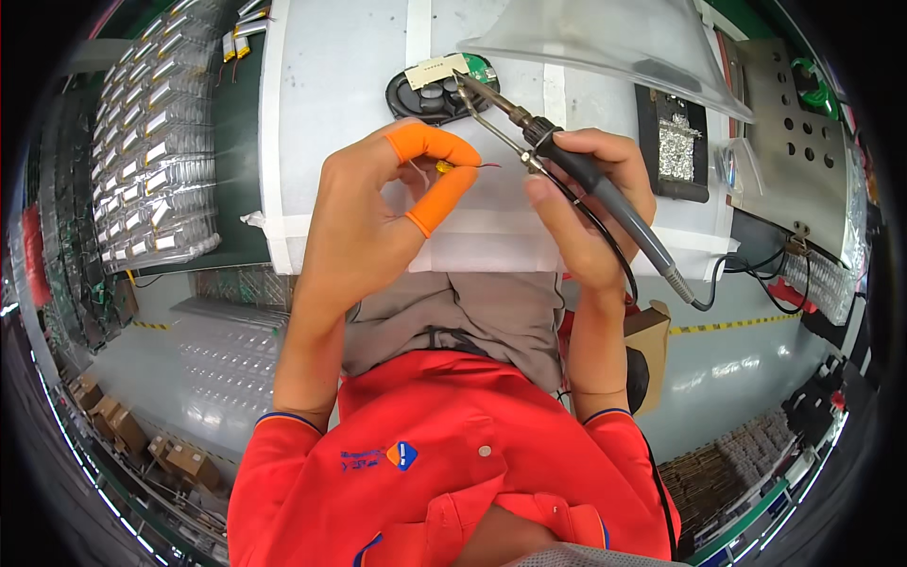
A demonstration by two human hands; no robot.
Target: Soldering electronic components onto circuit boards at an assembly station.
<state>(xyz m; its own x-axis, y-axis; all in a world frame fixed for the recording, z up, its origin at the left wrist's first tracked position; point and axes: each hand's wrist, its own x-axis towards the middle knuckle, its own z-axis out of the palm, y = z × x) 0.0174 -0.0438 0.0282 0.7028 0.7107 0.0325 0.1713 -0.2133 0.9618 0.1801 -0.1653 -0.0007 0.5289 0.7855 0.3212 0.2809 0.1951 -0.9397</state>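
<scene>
My left hand [357, 210], with orange finger cots on thumb and forefinger, pinches a small yellow-ended battery [443, 167]; most of it is hidden behind the fingers. A thin dark red wire sticks out from it to the right. In my right hand [597, 213] is a soldering iron [605, 189] with a thin metal solder-feed tube [496, 129] alongside. Its tip reaches the black oval device housing [404, 98], over or touching the edge of the pale label plate [436, 70]; which, I cannot tell. A green circuit board [480, 68] shows at the housing's right.
Stacked clear trays of batteries [156, 142] stand at the left, with a few loose batteries [248, 33] beyond. A clear plastic cover [605, 42] overhangs the far right of the white work mat [331, 85]. A black tray of small metal parts [675, 146] lies right of my right hand.
</scene>
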